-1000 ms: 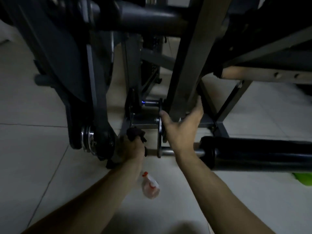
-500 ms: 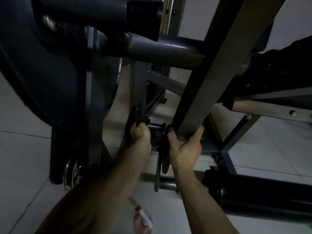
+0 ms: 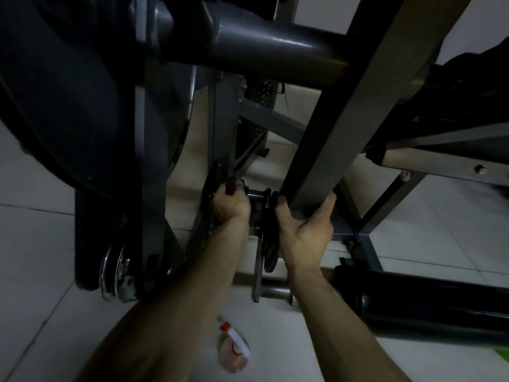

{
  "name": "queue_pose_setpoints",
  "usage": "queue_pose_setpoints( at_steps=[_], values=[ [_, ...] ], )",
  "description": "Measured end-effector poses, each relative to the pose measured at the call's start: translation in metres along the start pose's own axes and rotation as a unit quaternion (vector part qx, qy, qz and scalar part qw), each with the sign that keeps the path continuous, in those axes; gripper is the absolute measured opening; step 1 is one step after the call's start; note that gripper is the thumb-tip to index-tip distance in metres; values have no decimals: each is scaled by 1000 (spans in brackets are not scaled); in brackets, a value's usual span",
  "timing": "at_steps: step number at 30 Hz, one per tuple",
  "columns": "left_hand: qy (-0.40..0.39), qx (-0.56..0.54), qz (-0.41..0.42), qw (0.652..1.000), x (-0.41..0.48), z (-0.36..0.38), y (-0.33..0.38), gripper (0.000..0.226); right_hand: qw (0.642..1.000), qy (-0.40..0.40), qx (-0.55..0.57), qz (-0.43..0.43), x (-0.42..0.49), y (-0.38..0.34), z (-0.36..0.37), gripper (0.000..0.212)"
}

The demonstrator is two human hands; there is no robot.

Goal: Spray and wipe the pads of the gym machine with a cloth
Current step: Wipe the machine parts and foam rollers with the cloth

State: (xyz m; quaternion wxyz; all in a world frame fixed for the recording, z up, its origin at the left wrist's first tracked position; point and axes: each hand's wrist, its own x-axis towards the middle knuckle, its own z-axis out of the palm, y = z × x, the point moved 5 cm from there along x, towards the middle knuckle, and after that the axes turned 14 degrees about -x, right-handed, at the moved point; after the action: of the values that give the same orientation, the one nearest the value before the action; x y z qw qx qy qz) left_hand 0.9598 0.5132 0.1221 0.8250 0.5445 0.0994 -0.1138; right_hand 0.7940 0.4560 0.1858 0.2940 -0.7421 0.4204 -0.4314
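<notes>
My left hand [image 3: 230,205] is curled round a small black knob or pin handle [image 3: 230,186] low on the gym machine's grey frame. My right hand [image 3: 304,230] grips the bottom end of a slanted square grey beam [image 3: 355,106], thumb on its left face and fingers on its right. A black cylindrical roller pad [image 3: 429,310] lies horizontally at the lower right. The spray bottle [image 3: 232,351], pinkish with a red and white head, lies on the floor between my forearms. No cloth shows, apart from a green scrap [image 3: 501,354] at the right edge.
A large dark curved cover [image 3: 63,106] and a chrome pulley wheel [image 3: 113,268] fill the left. A thick grey tube [image 3: 264,55] crosses overhead. Grey frame legs [image 3: 371,249] stand behind my right hand. Pale floor tiles [image 3: 33,244] surround the machine.
The view has risen and closed in on the frame. My left hand went up from the low bar to the black knob. My right hand closed its grip on the beam's end.
</notes>
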Motion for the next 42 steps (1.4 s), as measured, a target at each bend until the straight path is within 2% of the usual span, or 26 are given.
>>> queue_pose_setpoints(
  at_steps=[3, 8, 11, 13, 14, 18, 21, 23, 24, 27, 30, 32, 34, 37, 38, 40, 42],
  values=[
    [2, -15, -28, 999, 5, -5, -1, 9, 1000, 3, 1, -3, -1, 0, 0, 62],
    [-10, -27, -11, 1000, 9, -6, -7, 3, 1000, 9, 9, 3, -2, -4, 0, 59],
    [-7, -125, -121, 985, 12, -19, -23, 7, 1000, 8, 16, 3, -3, -2, 3, 61],
    [-28, -227, -223, 948, 12, -21, -34, 19, 1000, 2, 23, 3, -2, 0, 2, 62],
    [-44, -248, -248, 936, 12, -20, -35, 26, 1000, 0, 24, 1, -2, 0, 2, 62],
    [-79, -174, -237, 953, 30, -13, -26, 36, 1000, -1, 16, -2, -1, 1, 3, 54],
    [-116, -54, -179, 975, 51, -12, -20, 44, 1000, 6, 15, -2, -1, 3, 4, 54],
    [-156, 36, -108, 981, 54, -10, -5, 18, 1000, 9, 16, -4, -1, 5, 4, 58],
    [-178, 84, -61, 978, 52, -8, 4, 7, 1000, 9, 16, -4, -1, 6, 4, 59],
    [-229, 233, 89, 941, 45, -6, 12, 13, 1000, 11, 11, 1, -2, 7, 4, 59],
    [-218, 263, 221, 914, 24, -21, -3, 25, 1000, 6, 13, 0, -3, 6, 1, 60],
    [-188, 202, 256, 926, 11, -28, -10, 29, 1000, 4, 11, -3, -4, 5, 0, 61],
    [-161, 80, 197, 964, 8, -29, -16, 35, 1000, 6, 12, -4, -5, 4, 0, 61],
    [-67, -67, -7, 995, 11, -27, -30, 13, 1000, 10, 14, -1, -5, 4, 1, 60],
    [-43, -131, -103, 985, 14, -27, -38, 9, 1000, 12, 14, 0, -4, 3, 2, 61],
    [-60, -258, -259, 929, 15, -20, -49, 26, 1000, 9, 13, 2, -2, 3, 3, 61],
    [-88, -282, -290, 910, 21, -12, -42, 35, 1000, 4, 15, 3, 0, 4, 5, 60]
  ],
)
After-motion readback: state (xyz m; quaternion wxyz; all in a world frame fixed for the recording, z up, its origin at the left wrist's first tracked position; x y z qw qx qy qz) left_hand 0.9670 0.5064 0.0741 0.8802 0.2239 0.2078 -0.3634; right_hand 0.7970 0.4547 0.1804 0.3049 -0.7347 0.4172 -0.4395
